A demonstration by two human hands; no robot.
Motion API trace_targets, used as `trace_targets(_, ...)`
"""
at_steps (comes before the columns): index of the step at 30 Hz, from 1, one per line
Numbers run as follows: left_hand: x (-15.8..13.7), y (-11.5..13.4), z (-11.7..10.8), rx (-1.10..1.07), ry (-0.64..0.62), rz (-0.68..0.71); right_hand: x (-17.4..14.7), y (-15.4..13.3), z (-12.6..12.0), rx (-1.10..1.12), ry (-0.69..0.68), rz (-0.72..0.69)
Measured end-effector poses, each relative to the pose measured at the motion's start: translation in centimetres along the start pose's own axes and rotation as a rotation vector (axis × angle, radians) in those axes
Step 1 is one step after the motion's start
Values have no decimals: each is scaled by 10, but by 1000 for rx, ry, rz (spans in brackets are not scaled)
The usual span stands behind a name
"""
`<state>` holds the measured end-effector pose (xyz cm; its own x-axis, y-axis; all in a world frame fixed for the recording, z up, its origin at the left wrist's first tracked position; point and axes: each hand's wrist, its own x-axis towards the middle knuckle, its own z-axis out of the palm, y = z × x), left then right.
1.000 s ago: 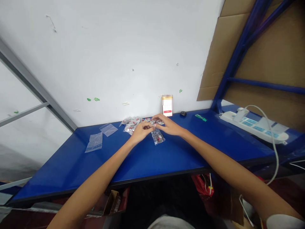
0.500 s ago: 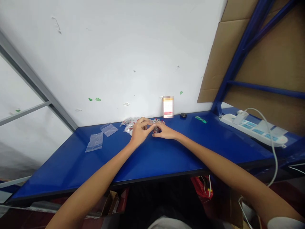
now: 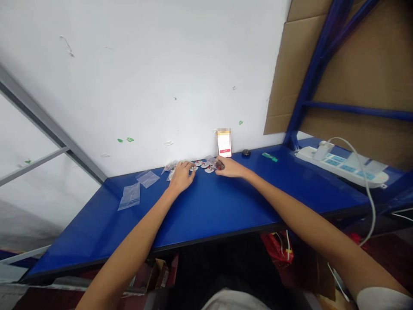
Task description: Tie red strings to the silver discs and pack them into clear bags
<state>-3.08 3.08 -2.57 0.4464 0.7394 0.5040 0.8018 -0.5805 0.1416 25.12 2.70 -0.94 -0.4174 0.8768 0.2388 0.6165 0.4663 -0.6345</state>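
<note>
My left hand (image 3: 181,176) lies at the left of a group of round white-and-red discs (image 3: 209,169), thumb apart from the fingers, next to one disc. Under and behind its fingers are small clear bags with white-and-red contents (image 3: 170,167), partly hidden. My right hand (image 3: 232,168) is closed around a clear plastic bag (image 3: 211,159) with something dark and reddish in it, at the right end of the discs. Its exact contents are too small to make out.
Two flat clear zip bags (image 3: 130,196) lie on the blue table (image 3: 206,206) at left. A lit phone (image 3: 224,144) leans on the wall. A black round object (image 3: 246,153), a green strip (image 3: 269,157) and a white power strip (image 3: 342,168) are to the right.
My hands have moved apart: the left went left to the discs, the right keeps the bag at the right. The discs between them now show.
</note>
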Motion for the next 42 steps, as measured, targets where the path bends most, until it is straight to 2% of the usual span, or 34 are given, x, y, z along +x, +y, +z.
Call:
trace_targets(3, 4, -6, 13, 158, -96, -18, -1, 0, 1, -18, 6, -17)
trace_targets(8, 10, -6, 21, 284, -133, -41, 0, 0, 4, -88, 16, -33)
trace_targets(14, 8, -3, 12, 238, -212, 101, 0, -1, 8, -155, 32, -40)
trace_targets(20, 11, -7, 7, 227, -83, 94, 0, -2, 10, -171, 22, -66)
trace_targets(24, 13, -12, 9, 182, -179, 112, -1, -2, 12, -180, -14, -70)
trace_targets(27, 13, -12, 5, 93, -142, 71, -1, -3, 14, -178, -28, -90)
trace_targets(32, 10, -5, -15, -290, 78, -105, -2, -4, 15, -168, -3, -126)
trace_targets(34, 7, -1, -22, -498, 64, -179, -2, -4, 16, -167, 16, -132)
trace_targets(37, 5, 5, -26, -763, -44, -224, -3, -5, 17, -159, 51, -141)
trace_targets(42, 4, 16, -33, -959, -114, -208, -3, -6, 17, -151, 131, -146)
